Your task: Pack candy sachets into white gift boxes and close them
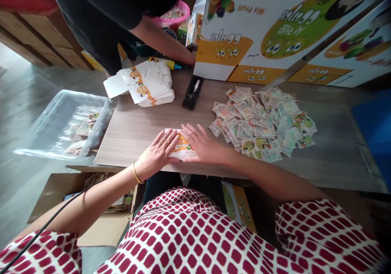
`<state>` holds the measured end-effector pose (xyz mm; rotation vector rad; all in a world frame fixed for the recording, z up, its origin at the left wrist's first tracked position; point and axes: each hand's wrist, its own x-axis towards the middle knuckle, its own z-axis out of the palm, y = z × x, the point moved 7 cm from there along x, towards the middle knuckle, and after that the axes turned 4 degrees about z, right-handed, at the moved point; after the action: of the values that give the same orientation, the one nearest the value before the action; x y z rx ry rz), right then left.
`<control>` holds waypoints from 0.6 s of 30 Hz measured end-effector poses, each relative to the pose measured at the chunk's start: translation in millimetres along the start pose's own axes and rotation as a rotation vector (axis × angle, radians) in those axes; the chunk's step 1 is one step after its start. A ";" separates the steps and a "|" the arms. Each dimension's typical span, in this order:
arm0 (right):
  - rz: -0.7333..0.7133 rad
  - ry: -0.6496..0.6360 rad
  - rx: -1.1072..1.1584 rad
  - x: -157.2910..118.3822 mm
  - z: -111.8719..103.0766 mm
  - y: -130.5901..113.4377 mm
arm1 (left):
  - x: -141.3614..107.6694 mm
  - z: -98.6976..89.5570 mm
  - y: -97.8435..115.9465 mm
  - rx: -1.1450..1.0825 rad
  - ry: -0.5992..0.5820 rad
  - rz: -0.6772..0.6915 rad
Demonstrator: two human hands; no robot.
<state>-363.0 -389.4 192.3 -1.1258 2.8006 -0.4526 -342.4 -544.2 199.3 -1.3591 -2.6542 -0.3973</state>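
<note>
A small white and orange printed carton (pixel 182 143) lies flat near the table's front edge. My left hand (pixel 157 152) rests on its left part, palm down with the fingers stretched out. Over its right part lies my right hand (pixel 203 144), fingers spread and flat. Neither hand is wrapped round anything. To the right is a large heap of small printed sachets (pixel 262 121). Behind my hands stands a black tape dispenser (pixel 193 93), and a stack of flat white and orange cartons (pixel 149 82) is at the back left.
Large printed boxes (pixel 244 29) line the table's back edge. A person in dark clothes (pixel 100 17) leans in at the back left. A clear plastic bin (pixel 65 123) with packets stands left of the table (pixel 122 143); an open cardboard box (pixel 104 229) sits below my left arm.
</note>
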 end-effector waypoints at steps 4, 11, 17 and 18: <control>0.074 0.085 -0.040 -0.2 10.0 -10.9 | 2.8 2.5 -6.7 -0.015 0.003 -0.031; 0.033 0.047 -0.054 -1.9 1.8 -17.8 | -39.3 -0.3 0.7 0.046 0.348 -0.141; 0.059 -0.058 -0.033 -0.6 -10.9 -15.5 | -71.7 9.5 33.6 0.188 0.486 -0.231; 0.062 -0.060 -0.043 -1.2 -10.7 -15.7 | -71.6 9.7 33.6 0.196 0.481 -0.266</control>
<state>-353.8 -396.7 207.3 -1.0388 2.7965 -0.3483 -273.2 -578.1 178.9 -0.7405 -2.3881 -0.4158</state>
